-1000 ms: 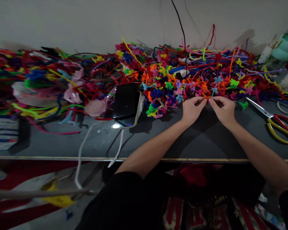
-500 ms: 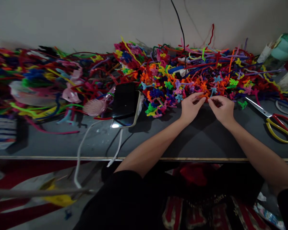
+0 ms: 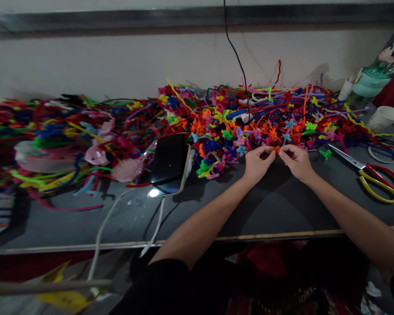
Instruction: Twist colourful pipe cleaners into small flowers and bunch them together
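Note:
Between my two hands is a small orange pipe-cleaner piece, bent into shape and partly hidden by my fingertips. My left hand pinches it from the left with thumb and forefinger. From the other side my right hand pinches at it too, fingertips almost meeting the left ones. Just behind my hands lies a heap of small pipe-cleaner flowers in many colours, among them a light-blue flower. A green flower lies apart from the heap, right of my right hand.
Scissors with red and yellow handles lie at the right. A paper cup and a teal-lidded bottle stand behind them. Left are a phone, a pink hairbrush and loose pipe cleaners. A white cable hangs over the table edge.
The head camera has tilted up, so the table appears lower and a ledge on the wall shows. Both hands stay together at the orange piece, with slightly shifted fingers.

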Motion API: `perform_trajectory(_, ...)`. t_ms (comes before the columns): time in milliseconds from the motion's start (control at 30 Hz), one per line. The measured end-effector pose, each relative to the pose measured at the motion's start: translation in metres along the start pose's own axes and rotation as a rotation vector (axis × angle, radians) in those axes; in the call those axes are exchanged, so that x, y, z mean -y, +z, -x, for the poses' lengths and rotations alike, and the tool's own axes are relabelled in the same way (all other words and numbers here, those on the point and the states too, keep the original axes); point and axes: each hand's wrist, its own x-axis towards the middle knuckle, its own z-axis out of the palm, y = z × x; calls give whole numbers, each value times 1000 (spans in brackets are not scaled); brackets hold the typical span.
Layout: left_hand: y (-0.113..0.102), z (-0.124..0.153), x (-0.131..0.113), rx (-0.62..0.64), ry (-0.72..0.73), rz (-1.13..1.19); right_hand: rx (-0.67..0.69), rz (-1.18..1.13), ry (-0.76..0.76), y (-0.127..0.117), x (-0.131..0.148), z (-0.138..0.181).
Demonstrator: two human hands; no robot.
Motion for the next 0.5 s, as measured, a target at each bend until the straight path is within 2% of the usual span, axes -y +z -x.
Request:
perform_trajectory(100, 1, 0, 0, 49, -66, 62, 139, -233, 175, -3, -2, -5)
perform_trajectory(167, 2, 0, 1, 47, -121, 108, 184, -323, 252, -3, -3, -7)
perform_trajectory(367, 2, -3, 1, -36, -190, 153, -11, -335, 278, 1, -1, -9)
perform_trajectory(500, 1, -1, -1, -25, -157, 61, -14, -280, 294, 1, -2, -10)
